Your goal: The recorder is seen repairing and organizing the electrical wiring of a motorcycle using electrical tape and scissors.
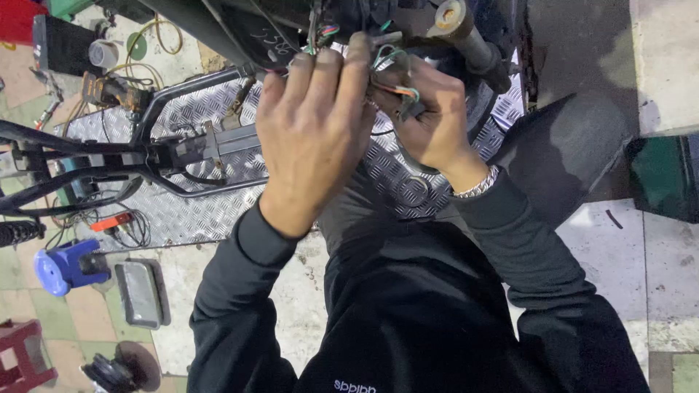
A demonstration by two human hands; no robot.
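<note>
Two hands are up at the wiring: the left hand [313, 131] and the right hand [426, 116]. One bundle of coloured wires [393, 73] sits between them. One silver wrist bracelet [477, 185]. On the floor, one blue tool [65, 266], one grey flat case [140, 292], one red stool [25, 356]. One checker-plate sheet [196, 211].

A blue tool [67, 266], a grey case [140, 292] and a red stool [23, 354] lie on the floor.

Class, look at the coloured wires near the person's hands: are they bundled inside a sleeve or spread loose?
Spread loose: the coloured wires fan out separately between the right hand and left hand.
</note>
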